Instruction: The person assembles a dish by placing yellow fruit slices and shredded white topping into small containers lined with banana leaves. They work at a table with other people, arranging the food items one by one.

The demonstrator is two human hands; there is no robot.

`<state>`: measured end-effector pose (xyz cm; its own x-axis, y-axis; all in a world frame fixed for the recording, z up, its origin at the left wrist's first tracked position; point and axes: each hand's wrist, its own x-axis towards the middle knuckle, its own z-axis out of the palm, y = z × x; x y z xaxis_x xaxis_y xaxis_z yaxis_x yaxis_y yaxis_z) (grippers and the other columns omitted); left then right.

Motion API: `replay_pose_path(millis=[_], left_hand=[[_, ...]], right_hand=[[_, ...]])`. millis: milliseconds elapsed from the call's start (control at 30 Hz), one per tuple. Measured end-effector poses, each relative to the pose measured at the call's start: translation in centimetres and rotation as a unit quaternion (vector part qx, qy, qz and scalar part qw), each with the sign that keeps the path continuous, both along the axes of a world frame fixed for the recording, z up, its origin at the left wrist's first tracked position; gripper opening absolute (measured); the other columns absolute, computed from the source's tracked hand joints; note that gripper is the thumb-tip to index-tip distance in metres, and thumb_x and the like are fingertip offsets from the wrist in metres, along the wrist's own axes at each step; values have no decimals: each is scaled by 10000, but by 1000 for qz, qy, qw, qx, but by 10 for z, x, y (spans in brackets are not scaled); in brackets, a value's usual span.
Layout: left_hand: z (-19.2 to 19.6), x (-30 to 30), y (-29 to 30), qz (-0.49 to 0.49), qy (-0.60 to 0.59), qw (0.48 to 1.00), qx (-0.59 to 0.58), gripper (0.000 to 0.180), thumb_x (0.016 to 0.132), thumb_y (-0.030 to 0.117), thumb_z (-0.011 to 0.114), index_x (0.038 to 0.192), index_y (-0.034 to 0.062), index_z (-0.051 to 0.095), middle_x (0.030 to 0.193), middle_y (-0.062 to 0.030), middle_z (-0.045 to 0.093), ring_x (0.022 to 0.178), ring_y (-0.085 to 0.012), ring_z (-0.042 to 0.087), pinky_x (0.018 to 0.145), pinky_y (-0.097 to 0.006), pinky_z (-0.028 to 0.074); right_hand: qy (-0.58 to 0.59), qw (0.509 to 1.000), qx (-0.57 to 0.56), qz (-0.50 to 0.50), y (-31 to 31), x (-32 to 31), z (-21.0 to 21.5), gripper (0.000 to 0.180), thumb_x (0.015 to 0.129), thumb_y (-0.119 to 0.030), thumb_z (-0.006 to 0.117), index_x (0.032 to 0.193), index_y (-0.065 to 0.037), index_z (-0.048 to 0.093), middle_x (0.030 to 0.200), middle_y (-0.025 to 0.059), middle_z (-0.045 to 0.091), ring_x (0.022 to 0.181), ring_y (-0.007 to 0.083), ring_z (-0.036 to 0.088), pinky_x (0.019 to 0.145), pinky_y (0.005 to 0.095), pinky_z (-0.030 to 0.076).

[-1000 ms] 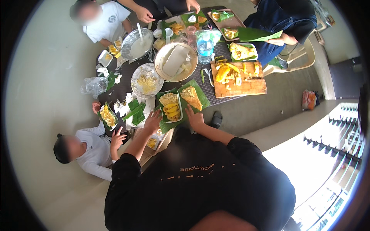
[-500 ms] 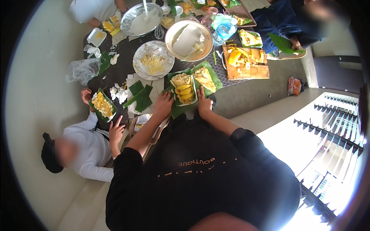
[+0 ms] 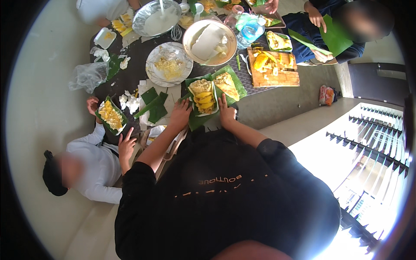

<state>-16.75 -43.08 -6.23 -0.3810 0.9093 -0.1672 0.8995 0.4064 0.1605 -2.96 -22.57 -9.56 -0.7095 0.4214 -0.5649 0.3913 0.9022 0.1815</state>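
The left hand [image 3: 180, 113] rests flat on the near left corner of a banana-leaf parcel [image 3: 203, 97], fingers spread and gripping nothing. The right hand [image 3: 226, 112] presses on the parcel's near right edge, fingers together and flat, likewise closed on nothing. The parcel sits on the dark table [image 3: 260, 102] just in front of the person, holding yellow fruit slices [image 3: 205, 102] (too small to tell what kind). Beside it lies a second filled leaf [image 3: 227, 82]. Beyond are a wooden cutting board [image 3: 277, 77] with yellow pieces, a round bowl [image 3: 209, 36] and a plate [image 3: 169, 65]. At left, another person's hands [image 3: 126, 145] hold a leaf tray [image 3: 111, 116].
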Motion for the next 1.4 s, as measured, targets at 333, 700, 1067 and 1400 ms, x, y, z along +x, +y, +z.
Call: replay_pose_path(millis=[333, 700, 1067, 1400], left_hand=[[25, 3, 11, 18, -21, 994, -106, 450, 800, 66, 533, 1245, 123, 559, 1481, -121, 331, 1373, -240, 315, 1107, -462, 261], [36, -1, 28, 15, -21, 944, -328, 583, 808, 5, 491, 1353, 208, 461, 1539, -41, 214, 1380, -187, 304, 942, -321, 485], [43, 2, 54, 21, 20, 902, -430, 509, 880, 75, 446, 1358, 250, 444, 1541, -11, 212, 1368, -186, 327, 819, -325, 556], [34, 0, 45, 14, 10, 903, -429, 516, 879, 88, 446, 1375, 228, 426, 1546, -35, 196, 1372, -196, 321, 801, -339, 562]], right_hand=[[3, 995, -25, 91, 19, 5, 4, 922, 789, -58, 597, 1513, -222, 50, 1545, 143, -191, 818, 336, 658, 616, 425, 519], [80, 978, -94, 167, 48, 14, 15, 973, 735, -26, 626, 1512, -259, 89, 1559, 119, -146, 650, 258, 631, 471, 352, 487], [46, 962, -183, 198, 80, 9, 31, 1017, 685, 19, 646, 1508, -253, 114, 1565, 90, -123, 664, 250, 660, 473, 360, 521], [8, 966, -207, 153, 68, 1, 36, 1001, 676, -5, 668, 1504, -225, 151, 1571, 74, -90, 697, 233, 675, 472, 367, 531]])
